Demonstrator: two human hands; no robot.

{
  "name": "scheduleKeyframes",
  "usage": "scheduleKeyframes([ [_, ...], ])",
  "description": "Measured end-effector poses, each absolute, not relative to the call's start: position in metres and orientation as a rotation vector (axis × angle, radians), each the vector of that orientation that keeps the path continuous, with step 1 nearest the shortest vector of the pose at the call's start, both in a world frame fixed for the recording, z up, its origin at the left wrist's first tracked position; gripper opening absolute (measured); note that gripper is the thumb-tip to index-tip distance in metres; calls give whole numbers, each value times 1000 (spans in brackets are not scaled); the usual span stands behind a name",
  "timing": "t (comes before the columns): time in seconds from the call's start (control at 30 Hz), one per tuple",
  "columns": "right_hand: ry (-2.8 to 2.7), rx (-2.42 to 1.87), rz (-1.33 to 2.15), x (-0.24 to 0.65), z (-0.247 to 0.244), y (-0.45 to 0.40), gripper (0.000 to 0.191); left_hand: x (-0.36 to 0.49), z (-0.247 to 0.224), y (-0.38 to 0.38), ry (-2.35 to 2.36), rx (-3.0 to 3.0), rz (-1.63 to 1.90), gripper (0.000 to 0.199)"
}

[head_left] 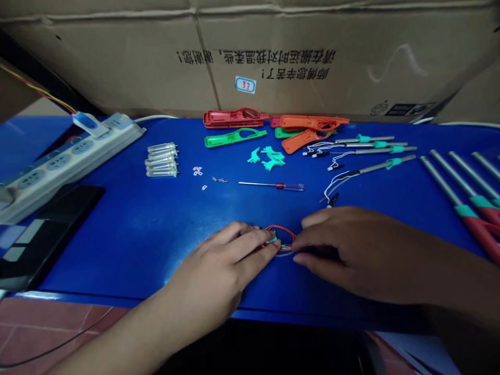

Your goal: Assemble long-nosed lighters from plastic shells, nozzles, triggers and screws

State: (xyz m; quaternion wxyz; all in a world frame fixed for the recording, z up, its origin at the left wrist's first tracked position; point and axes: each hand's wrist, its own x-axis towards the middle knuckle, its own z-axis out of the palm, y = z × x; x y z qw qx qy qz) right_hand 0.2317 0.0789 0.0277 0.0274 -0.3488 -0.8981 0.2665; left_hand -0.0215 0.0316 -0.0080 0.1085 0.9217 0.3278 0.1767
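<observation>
Near the table's front edge lies a red-orange lighter casing half [280,227], with a teal trigger piece [273,238] in it. My left hand [224,258] covers its left end, fingers pressed down on the casing and the trigger. At its right end, my right hand [347,250] has thumb and fingers closed around the casing; whether it also grips a small part there is hidden. Beyond my hands lies a screwdriver [273,185] with a clear handle and red collar. Metal lighter tubes with wires and teal triggers [377,165] lie just past my right hand.
Farther back are red casing halves [234,119], a green casing half [234,137], orange casing halves [308,125], loose teal triggers [271,157], clear fuel tanks [161,160], tiny springs [220,179] and white bits [198,171]. A power strip [66,161] and black phone [58,229] lie left; red-handled lighters [478,208] right.
</observation>
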Motion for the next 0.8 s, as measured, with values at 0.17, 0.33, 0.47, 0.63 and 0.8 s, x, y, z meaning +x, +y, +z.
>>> scheduleKeyframes([
  [0.17,-2580,-1313,1005,215,21,91,22,-22,-9,34,932,2686,535,44],
  [0.33,-2523,-1365,1186,208,21,93,15,-24,-11,34,1042,2389,644,43],
  [0.47,-2532,-1406,1145,202,24,89,16,-24,-11,34,1100,2352,631,46],
  [0.63,-2612,-1340,1022,201,27,85,19,-25,-9,38,1022,2358,678,37],
  [0.8,-2597,-1256,1006,207,30,85,23,-24,-9,36,975,2391,696,36],
])
